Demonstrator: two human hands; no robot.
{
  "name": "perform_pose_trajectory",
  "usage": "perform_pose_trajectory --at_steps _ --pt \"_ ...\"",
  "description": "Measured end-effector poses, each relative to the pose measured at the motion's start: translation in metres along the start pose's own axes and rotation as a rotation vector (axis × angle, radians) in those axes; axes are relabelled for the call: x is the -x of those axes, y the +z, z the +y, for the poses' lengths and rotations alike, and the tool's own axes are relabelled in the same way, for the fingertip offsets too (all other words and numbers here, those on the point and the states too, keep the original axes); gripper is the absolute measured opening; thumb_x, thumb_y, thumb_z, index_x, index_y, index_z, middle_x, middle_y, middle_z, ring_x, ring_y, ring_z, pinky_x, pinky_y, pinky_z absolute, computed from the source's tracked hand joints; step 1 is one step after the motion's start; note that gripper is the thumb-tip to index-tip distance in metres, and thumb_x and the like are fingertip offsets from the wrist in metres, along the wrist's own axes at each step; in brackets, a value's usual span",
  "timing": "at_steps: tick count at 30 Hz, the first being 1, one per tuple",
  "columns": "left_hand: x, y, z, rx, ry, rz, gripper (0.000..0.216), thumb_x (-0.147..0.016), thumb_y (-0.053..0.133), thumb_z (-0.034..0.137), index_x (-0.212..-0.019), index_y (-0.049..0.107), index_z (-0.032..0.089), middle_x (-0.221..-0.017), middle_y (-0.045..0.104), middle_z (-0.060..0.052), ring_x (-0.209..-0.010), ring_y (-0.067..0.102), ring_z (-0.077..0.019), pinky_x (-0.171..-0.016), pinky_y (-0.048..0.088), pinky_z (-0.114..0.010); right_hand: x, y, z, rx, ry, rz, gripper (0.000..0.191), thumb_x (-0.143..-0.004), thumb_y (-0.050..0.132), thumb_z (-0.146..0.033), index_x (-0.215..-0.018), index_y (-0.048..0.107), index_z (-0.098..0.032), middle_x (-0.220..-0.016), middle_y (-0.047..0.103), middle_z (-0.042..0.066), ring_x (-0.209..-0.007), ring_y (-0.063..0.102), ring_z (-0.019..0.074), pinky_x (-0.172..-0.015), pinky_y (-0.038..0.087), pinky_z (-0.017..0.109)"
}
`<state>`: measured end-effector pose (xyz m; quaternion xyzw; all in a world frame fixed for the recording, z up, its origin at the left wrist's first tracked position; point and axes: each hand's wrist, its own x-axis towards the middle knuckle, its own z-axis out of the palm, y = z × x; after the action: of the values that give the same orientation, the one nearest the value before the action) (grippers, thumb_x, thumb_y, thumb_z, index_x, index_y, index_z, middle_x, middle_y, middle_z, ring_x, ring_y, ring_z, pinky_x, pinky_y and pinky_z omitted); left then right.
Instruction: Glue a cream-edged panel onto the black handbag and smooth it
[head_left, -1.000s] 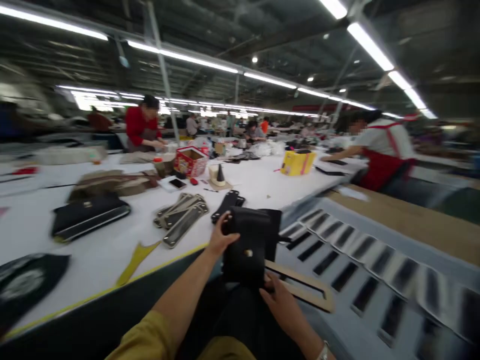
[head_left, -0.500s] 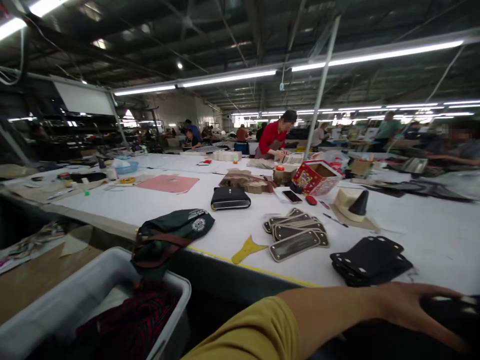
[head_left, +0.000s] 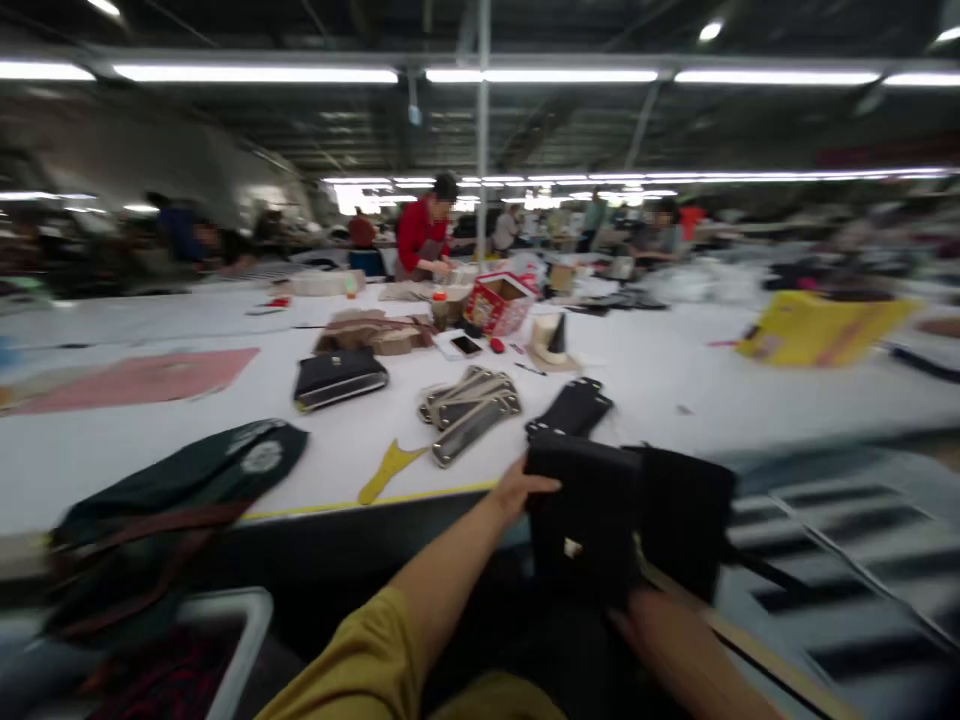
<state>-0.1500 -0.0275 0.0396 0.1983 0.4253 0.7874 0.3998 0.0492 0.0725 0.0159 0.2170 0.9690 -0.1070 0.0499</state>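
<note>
Both of my hands hold a small black leather bag (head_left: 589,510) with a metal clasp, in front of me at the near edge of a long white table (head_left: 675,385). My left hand (head_left: 521,485) grips its upper left corner. My right hand (head_left: 649,620) holds it from below; its fingers are blurred. A second black piece (head_left: 686,525) sits just behind the bag on the right.
On the table lie black flat pieces (head_left: 570,408), grey framed panels (head_left: 469,405), a yellow shape (head_left: 386,470), a black purse (head_left: 339,377), a dark green bag (head_left: 187,475), a red box (head_left: 499,302) and a yellow box (head_left: 814,328). A grey bin (head_left: 232,640) stands at the lower left. A person in red (head_left: 421,235) works across the table.
My view swung far left to the bin and green bag, then back to the right. The black bag stays in both hands throughout.
</note>
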Motion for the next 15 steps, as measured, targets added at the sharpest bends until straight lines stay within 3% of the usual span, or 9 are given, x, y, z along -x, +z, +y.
perform_pose_trajectory --at_steps 2,6,11,15 --pt "-0.001 0.001 -0.004 0.000 -0.014 -0.036 0.068 -0.042 0.082 0.020 -0.107 0.063 0.017 -0.091 0.071 -0.006 -0.084 0.066 -0.0246 -0.087 0.048 -0.040 0.016 -0.005 -0.008 0.046 0.037 -0.070 0.026 -0.087 0.052 -0.027 -0.090 0.073 -0.012 -0.087 0.070 0.018 -0.083 0.068 0.0277 -0.074 0.052 0.034" --pt "-0.017 0.001 -0.011 -0.045 -0.041 -0.092 0.065 -0.046 0.082 0.020 -0.108 0.062 0.015 -0.091 0.072 -0.006 -0.086 0.066 -0.0261 -0.085 0.050 -0.038 0.026 0.006 -0.015 -0.015 0.102 0.016 0.029 -0.089 0.051 -0.030 -0.093 0.071 -0.010 -0.097 0.068 0.017 -0.090 0.065 0.0270 -0.083 0.049 0.033" --pt "-0.021 0.015 -0.011 -0.154 -0.030 -0.095 0.061 -0.048 0.081 0.023 -0.105 0.063 0.014 -0.092 0.072 -0.008 -0.090 0.066 -0.0292 -0.083 0.053 -0.039 0.047 0.032 -0.001 -0.166 0.133 0.094 0.029 -0.093 0.045 -0.030 -0.097 0.067 -0.012 -0.098 0.066 0.013 -0.090 0.064 0.0221 -0.084 0.047 0.029" --pt "-0.026 0.024 -0.013 -0.203 -0.027 -0.088 0.063 -0.045 0.082 0.024 -0.104 0.063 0.015 -0.092 0.072 -0.007 -0.091 0.066 -0.0315 -0.082 0.054 -0.040 0.051 0.044 0.001 -0.187 0.103 0.077 0.028 -0.094 0.041 -0.025 -0.097 0.065 -0.011 -0.095 0.068 0.012 -0.089 0.064 0.0229 -0.081 0.049 0.030"
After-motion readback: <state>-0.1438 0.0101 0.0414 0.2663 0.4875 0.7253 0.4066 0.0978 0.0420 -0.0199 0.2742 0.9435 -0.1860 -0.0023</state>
